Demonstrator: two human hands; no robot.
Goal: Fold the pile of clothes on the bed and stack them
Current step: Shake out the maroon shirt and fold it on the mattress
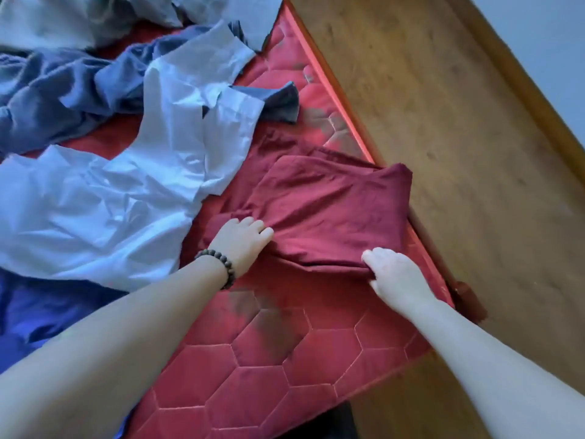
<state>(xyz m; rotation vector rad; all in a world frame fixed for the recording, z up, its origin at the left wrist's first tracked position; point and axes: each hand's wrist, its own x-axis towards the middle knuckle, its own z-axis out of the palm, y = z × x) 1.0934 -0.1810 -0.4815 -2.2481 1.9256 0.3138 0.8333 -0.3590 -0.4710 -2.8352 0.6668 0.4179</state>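
1. We saw a dark red garment (319, 210) lying partly folded near the right edge of the bed (269, 369), its far corner reaching just over that edge.
2. We saw a pale blue shirt (133, 191) spread out and creased to the left of it, its edge touching the red cloth.
3. We saw a darker blue garment (53, 99) crumpled behind the shirt.
4. We saw grey clothes (79, 17) heaped at the far end.
5. We saw a bright blue cloth (41, 312) at the near left, partly under the shirt.
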